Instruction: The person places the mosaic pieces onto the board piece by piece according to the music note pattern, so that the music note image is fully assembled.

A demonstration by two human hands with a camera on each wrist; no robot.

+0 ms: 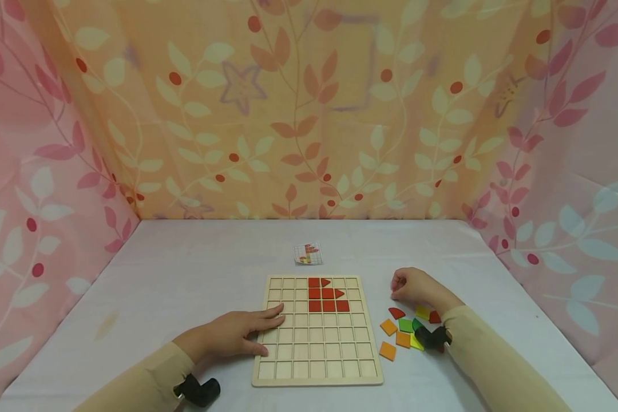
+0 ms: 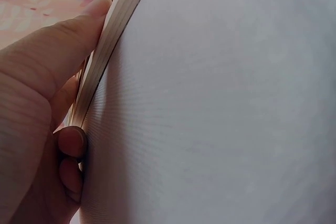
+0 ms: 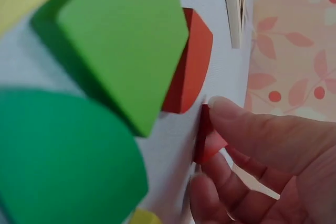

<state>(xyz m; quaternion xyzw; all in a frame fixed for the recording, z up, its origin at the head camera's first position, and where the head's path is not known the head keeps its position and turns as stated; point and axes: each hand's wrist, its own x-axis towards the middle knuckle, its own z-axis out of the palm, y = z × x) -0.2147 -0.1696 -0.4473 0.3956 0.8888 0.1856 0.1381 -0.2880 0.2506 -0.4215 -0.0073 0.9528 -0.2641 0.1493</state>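
My left hand (image 1: 232, 333) rests on the left edge of a wooden grid board (image 1: 316, 382), its fingers stretched over the rim and its thumb near the lower left. Red pieces fill part of the board's upper half: red squares (image 1: 328, 306) in three rows, with a red triangle (image 1: 339, 293) ending each of the upper two. Right of the board, my right hand (image 1: 417, 288) pinches a small red block (image 3: 203, 137) between thumb and fingers, just at the tabletop. Its full shape is hidden by the fingers. A red rounded piece (image 3: 197, 64) lies beside it.
Loose blocks lie right of the board: orange squares (image 1: 388, 351), a green square (image 1: 405, 325), a dark green rounded piece (image 3: 68, 156) and yellow pieces (image 1: 422, 312), partly under the right wrist. Behind the board lies a small pattern card (image 1: 308, 254). Patterned curtains (image 1: 298, 114) surround the table.
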